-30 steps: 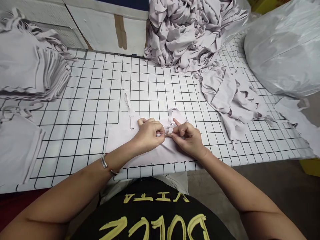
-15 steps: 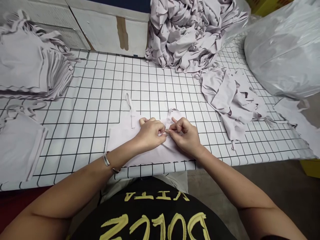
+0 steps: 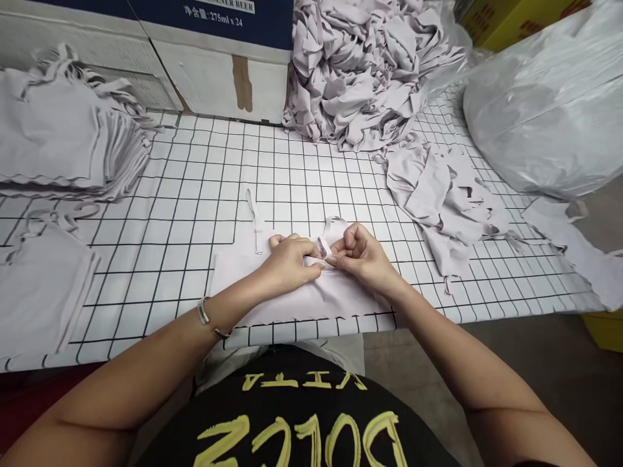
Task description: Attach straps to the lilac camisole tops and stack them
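Note:
A pale pink camisole (image 3: pixel 302 301) lies flat at the table's front edge, beneath both hands. Its left strap (image 3: pixel 257 237) stretches away from me, loose on the cloth. My left hand (image 3: pixel 292 261) pinches the garment's upper edge between thumb and forefinger. Close beside it, my right hand (image 3: pixel 363 259) is closed, its thumb and finger pinching at the base of the right strap (image 3: pixel 325 246), which bends up in a small loop. The fingertips of both hands nearly meet there, and they partly hide the spot they hold.
Stacked camisoles (image 3: pixel 53 143) lie at the far left, with a smaller pile (image 3: pixel 43 285) nearer me. A cardboard box (image 3: pixel 214 78) stands behind. A large garment heap (image 3: pixel 360 78), loose pieces (image 3: pixel 428 194) and a full plastic bag (image 3: pixel 545 117) occupy the right of the checked tablecloth (image 3: pixel 195 175).
The right strap has folded down into a small loop near my fingers. A pale edge of fabric now shows between my hands, which have shifted slightly. The view has tilted up a little.

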Available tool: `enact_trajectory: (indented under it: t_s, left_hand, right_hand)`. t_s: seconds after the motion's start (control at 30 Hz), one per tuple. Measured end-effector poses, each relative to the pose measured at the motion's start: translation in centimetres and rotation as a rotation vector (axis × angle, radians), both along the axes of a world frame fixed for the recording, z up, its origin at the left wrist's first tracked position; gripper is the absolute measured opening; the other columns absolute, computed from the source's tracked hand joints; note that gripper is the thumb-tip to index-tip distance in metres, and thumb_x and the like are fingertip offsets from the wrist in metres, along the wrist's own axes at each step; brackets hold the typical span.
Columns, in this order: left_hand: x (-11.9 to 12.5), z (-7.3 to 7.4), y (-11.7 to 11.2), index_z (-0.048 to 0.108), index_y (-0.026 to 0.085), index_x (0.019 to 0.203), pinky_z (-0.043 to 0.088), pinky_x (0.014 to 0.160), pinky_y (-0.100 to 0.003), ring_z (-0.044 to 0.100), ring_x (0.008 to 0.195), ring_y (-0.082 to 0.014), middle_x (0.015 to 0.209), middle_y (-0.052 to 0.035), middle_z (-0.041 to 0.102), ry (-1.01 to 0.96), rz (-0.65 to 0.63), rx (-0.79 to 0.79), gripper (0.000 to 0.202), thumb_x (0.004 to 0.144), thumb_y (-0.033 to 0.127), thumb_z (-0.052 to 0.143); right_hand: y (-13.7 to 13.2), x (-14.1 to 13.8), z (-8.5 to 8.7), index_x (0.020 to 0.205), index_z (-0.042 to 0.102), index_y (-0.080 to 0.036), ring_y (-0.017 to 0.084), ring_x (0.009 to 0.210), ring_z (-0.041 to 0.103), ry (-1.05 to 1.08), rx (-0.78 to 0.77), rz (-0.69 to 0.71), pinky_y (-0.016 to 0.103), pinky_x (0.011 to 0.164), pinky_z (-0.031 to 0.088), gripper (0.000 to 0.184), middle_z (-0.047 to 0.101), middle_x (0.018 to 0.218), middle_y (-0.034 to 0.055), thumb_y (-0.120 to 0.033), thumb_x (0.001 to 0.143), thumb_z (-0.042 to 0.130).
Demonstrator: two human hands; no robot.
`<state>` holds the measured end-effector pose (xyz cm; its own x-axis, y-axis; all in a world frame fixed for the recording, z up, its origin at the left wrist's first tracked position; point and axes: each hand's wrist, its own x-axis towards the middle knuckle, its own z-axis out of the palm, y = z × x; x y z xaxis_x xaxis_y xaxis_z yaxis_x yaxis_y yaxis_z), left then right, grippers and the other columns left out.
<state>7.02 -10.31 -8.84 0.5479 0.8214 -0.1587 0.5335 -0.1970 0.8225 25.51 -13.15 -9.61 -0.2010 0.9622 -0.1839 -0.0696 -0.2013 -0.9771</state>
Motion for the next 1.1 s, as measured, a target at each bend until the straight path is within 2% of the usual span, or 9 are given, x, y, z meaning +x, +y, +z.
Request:
enact_trajectory:
  t_s: [0.2, 0.3, 0.37, 0.5, 0.6, 0.7, 0.77, 0.93, 1.1]
  left_hand:
    - [0.2, -0.7, 0.0, 0.062, 0.021, 0.071, 0.025, 0.092, -0.042, 0.057, 0.092, -0.0196, 0.084, 0.0022, 0.069, -0.024, 0.101, 0.040, 0.009, 0.078, 0.026, 0.060]
    - [0.1, -0.8, -0.1, 0.062, 0.021, 0.072, 0.024, 0.092, -0.043, 0.056, 0.093, -0.0205, 0.087, 0.0018, 0.070, -0.003, 0.078, 0.050, 0.008, 0.077, 0.027, 0.062]
    - [0.1, -0.8, -0.3, 0.062, 0.021, 0.074, 0.023, 0.091, -0.043, 0.055, 0.094, -0.0215, 0.089, 0.0016, 0.070, 0.015, 0.044, 0.050, 0.007, 0.077, 0.027, 0.062]
    - [0.2, -0.6, -0.4, 0.062, 0.022, 0.075, 0.022, 0.091, -0.043, 0.054, 0.096, -0.0227, 0.094, 0.0009, 0.071, 0.021, 0.016, 0.061, 0.006, 0.078, 0.026, 0.061]
    - [0.2, -0.5, -0.5, 0.063, 0.022, 0.074, 0.023, 0.089, -0.043, 0.054, 0.095, -0.0227, 0.090, 0.0013, 0.071, 0.030, 0.017, 0.054, 0.005, 0.076, 0.026, 0.063]
    - [0.2, -0.6, -0.5, 0.064, 0.023, 0.073, 0.023, 0.088, -0.042, 0.054, 0.092, -0.0215, 0.086, 0.0031, 0.071, 0.027, 0.018, 0.053, 0.005, 0.076, 0.027, 0.064]
    - [0.1, -0.7, -0.5, 0.065, 0.024, 0.074, 0.022, 0.089, -0.042, 0.054, 0.093, -0.0214, 0.087, 0.0037, 0.072, 0.005, 0.032, 0.061, 0.007, 0.077, 0.030, 0.065]
    - [0.1, -0.8, -0.4, 0.066, 0.024, 0.074, 0.021, 0.090, -0.042, 0.055, 0.094, -0.0216, 0.087, 0.0038, 0.072, -0.022, 0.041, 0.055, 0.011, 0.079, 0.035, 0.066]
    - [0.1, -0.8, -0.4, 0.065, 0.025, 0.073, 0.021, 0.090, -0.042, 0.055, 0.093, -0.0210, 0.086, 0.0046, 0.072, -0.031, 0.041, 0.056, 0.012, 0.079, 0.035, 0.066]
  right_hand:
    - [-0.8, -1.6, -1.2, 0.076, 0.030, -0.023, 0.010, 0.066, 0.053, 0.013, 0.150, -0.230, 0.026, 0.062, 0.043, 0.043, 0.057, 0.078, -0.0036, -0.026, 0.077, 0.073]
    - [-0.2, -0.3, -0.7, 0.090, 0.044, -0.024, 0.012, 0.066, 0.055, -0.181, 0.147, -0.031, 0.029, 0.064, 0.045, 0.030, 0.058, 0.077, -0.0028, -0.027, 0.078, 0.072]
    - [0.6, 1.1, 0.4, 0.109, 0.054, -0.026, 0.016, 0.075, 0.057, -0.422, 0.263, 0.157, 0.034, 0.072, 0.047, 0.031, 0.059, 0.082, 0.0001, -0.026, 0.082, 0.069]
    - [2.1, 2.7, 2.8, 0.127, 0.056, -0.030, 0.027, 0.120, 0.046, -0.747, 0.535, 0.480, 0.049, 0.100, 0.035, 0.041, 0.055, 0.120, 0.0080, -0.030, 0.086, 0.063]
    - [3.0, 2.6, 3.4, 0.125, 0.056, -0.024, 0.027, 0.114, 0.051, -0.752, 0.457, 0.611, 0.049, 0.099, 0.035, 0.042, 0.062, 0.111, 0.0082, -0.039, 0.086, 0.064]
    - [3.4, 2.3, 3.2, 0.090, 0.065, -0.019, 0.019, 0.085, 0.056, -0.728, 0.393, 0.619, 0.042, 0.090, 0.040, 0.024, 0.063, 0.079, 0.0028, -0.041, 0.083, 0.066]
    - [3.5, 2.3, 3.0, 0.076, 0.061, -0.018, 0.016, 0.079, 0.055, -0.674, 0.330, 0.613, 0.037, 0.084, 0.041, 0.024, 0.061, 0.077, 0.0018, -0.040, 0.080, 0.069]
    - [3.4, 2.7, 3.3, 0.094, 0.057, -0.019, 0.013, 0.077, 0.052, -0.450, 0.091, 0.618, 0.029, 0.070, 0.043, 0.035, 0.056, 0.086, 0.0004, -0.038, 0.072, 0.076]
    - [3.8, 2.5, 3.9, 0.086, 0.064, -0.018, 0.015, 0.075, 0.050, -0.662, 0.145, 0.655, 0.029, 0.069, 0.041, 0.030, 0.057, 0.079, 0.0014, -0.044, 0.076, 0.072]
